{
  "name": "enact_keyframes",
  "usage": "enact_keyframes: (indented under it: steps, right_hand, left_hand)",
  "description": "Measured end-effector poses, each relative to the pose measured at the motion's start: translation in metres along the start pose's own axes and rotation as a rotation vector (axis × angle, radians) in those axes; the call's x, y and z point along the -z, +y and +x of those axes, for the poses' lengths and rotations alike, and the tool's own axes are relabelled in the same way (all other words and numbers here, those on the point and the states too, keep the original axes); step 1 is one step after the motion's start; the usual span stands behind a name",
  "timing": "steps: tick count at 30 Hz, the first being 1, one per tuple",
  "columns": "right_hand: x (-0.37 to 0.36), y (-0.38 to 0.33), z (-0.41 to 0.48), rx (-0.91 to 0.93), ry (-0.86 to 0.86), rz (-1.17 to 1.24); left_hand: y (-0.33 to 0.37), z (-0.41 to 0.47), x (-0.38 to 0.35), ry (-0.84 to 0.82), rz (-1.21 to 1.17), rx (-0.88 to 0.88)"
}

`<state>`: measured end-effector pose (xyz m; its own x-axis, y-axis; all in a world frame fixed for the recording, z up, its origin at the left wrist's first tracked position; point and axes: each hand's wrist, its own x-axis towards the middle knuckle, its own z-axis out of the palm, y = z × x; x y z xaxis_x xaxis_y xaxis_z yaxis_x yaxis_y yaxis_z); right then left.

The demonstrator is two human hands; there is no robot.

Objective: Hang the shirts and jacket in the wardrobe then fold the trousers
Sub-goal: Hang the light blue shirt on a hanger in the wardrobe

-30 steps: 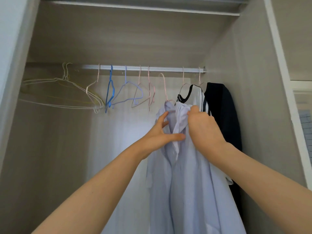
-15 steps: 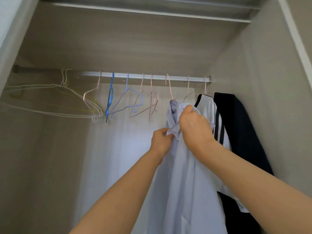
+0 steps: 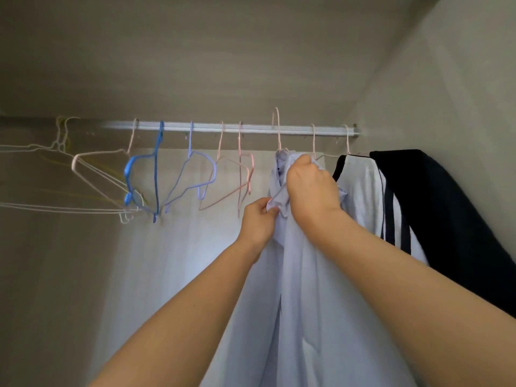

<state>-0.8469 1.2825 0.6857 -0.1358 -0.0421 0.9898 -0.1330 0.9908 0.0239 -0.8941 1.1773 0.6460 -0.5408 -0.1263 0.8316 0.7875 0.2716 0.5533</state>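
Your left grip [image 3: 258,222] pinches a fold of the pale lilac shirt [image 3: 307,303] between thumb and fingers, just under the collar. Your right grip [image 3: 312,188] is curled around the bunched collar cloth, a little higher and close beside the left one. The shirt is on a pink hanger [image 3: 279,141] and falls down between your two forearms. The hook of this hanger reaches above the rod [image 3: 223,127] and crosses in front of it; I cannot tell if it sits on the rod. Just to the right, a white shirt with black trim [image 3: 360,185] and a dark jacket [image 3: 435,208] hang on the rod, touching each other. To the left hang empty hangers: two pink ones [image 3: 239,163], a lilac one [image 3: 190,138], a blue one [image 3: 157,169], and white ones [image 3: 60,135] at the far end.
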Motion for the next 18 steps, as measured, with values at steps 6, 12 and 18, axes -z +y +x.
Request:
enact_keyframes:
  steps: [6, 12, 18]
  right_hand:
    - [-0.024, -0.002, 0.024, -0.03, -0.044, 0.021]
    - [-0.046, -0.015, 0.013, 0.011, -0.053, 0.003]
    - [-0.036, -0.021, -0.009, 0.033, 0.089, -0.082]
  left_hand:
    - [-0.014, 0.03, -0.008, -0.004, 0.0, -0.025]
    - [-0.037, 0.037, -0.008, 0.006, 0.029, 0.034]
    - [-0.051, 0.027, 0.005, 0.043, 0.02, 0.051]
